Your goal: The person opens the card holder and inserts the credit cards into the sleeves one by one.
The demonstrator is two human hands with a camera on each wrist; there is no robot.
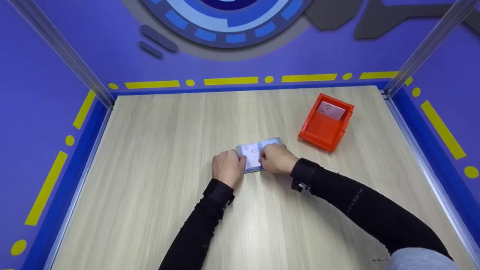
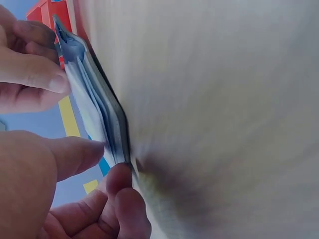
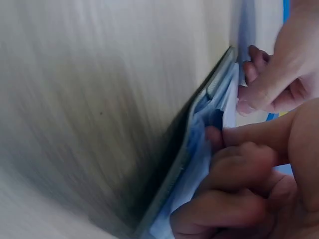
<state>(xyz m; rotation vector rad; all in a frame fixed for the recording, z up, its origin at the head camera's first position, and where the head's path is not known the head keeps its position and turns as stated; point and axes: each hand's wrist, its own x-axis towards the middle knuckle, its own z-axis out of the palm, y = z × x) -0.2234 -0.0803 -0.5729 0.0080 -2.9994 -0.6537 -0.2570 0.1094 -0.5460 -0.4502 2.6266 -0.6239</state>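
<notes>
**Little card album pinched between both hands, red tray off to the right**

So there's a small card album (image 1: 269, 142) lying unfolded on the worktop (image 1: 168, 150), right between the two hands. The left hand (image 1: 228, 167) grips its left edge, thumb on top of the page and fingertips tucked at the rim; you can see that pretty well from the left wrist. The right hand (image 1: 278, 158) has curled fingers and pinches a page near the album's middle between thumb and forefinger.

Spread like that, its long axis runs from the left hand across to the right hand, a bit slanted: the end by the right hand points slightly farther from the person. The fold runs away from the person, just left of the right hand's fingers.

As for what's in it, the page beside the left thumb shows a pale card (image 1: 250, 154) with pinkish marks. Can't make out the print.

The red tray (image 1: 320, 129) sits beyond the right hand and to its right, not touching it, long side angled away from the person. Inside, at the end farthest from the hand, there's a pinkish card (image 1: 331, 111).
</notes>
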